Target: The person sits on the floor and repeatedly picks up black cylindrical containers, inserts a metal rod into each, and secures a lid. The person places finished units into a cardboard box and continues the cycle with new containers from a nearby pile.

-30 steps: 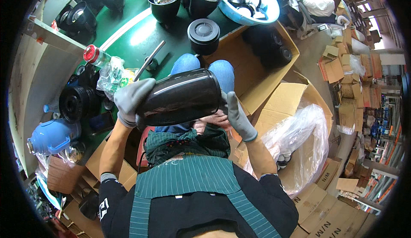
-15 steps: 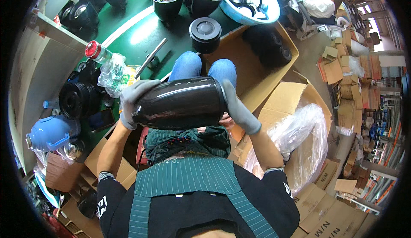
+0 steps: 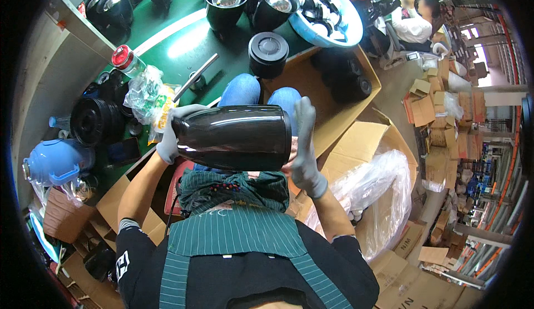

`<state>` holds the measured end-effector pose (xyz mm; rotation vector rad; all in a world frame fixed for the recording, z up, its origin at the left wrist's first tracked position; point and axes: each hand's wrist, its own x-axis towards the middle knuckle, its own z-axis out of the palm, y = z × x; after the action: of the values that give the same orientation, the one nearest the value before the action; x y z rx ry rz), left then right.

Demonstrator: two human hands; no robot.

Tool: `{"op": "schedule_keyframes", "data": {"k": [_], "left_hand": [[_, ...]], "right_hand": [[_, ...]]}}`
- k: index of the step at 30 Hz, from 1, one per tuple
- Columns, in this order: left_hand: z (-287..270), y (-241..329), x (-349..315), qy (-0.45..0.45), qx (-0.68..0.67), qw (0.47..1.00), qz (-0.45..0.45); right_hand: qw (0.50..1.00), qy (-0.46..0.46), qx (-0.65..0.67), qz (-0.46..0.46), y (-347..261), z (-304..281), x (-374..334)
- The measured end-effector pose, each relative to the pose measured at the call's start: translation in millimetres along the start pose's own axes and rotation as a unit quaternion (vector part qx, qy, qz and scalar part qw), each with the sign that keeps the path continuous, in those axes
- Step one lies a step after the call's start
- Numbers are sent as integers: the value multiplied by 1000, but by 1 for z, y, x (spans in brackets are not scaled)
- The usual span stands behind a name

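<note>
A green table (image 3: 171, 74) carries black vessels (image 3: 226, 18), a blue basin (image 3: 334, 43) of small parts (image 3: 319, 10) and a red-lidded jar (image 3: 129, 62)

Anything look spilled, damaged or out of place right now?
No spill or damage stands out. Slightly untidy: the crumpled plastic bag beside the red-lidded jar on the green table; it looks like loose wrapping, not stowed away. The glossy black shell in the left hand shows no visible dent.
</note>
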<state>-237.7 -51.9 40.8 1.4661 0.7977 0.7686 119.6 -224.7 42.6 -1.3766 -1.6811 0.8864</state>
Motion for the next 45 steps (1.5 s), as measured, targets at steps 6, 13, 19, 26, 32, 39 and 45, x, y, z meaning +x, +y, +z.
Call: {"op": "schedule_keyframes", "data": {"k": [6, 13, 19, 26, 32, 39, 45], "left_hand": [[9, 75, 4, -3, 370, 881, 295], [8, 20, -5, 10, 20, 1000, 17], [15, 28, -1, 5, 142, 986, 90], [73, 25, -6, 38, 286, 932, 218], [28, -29, 11, -127, 483, 820, 278], [-25, -125, 92, 146, 542, 826, -61], [24, 25, 83, -51, 158, 986, 7]], "right_hand": [[972, 29, 197, 128, -64, 11, 58], [991, 87, -33, -95, -104, 7, 51], [994, 96, 52, -28, -90, 1, 47], [916, 83, 356, 167, -43, -46, 64], [997, -60, 44, 3, -23, -53, 71], [994, -98, 6, -42, -7, 17, 71], [881, 162, 433, 96, 6, 43, 57]]}}
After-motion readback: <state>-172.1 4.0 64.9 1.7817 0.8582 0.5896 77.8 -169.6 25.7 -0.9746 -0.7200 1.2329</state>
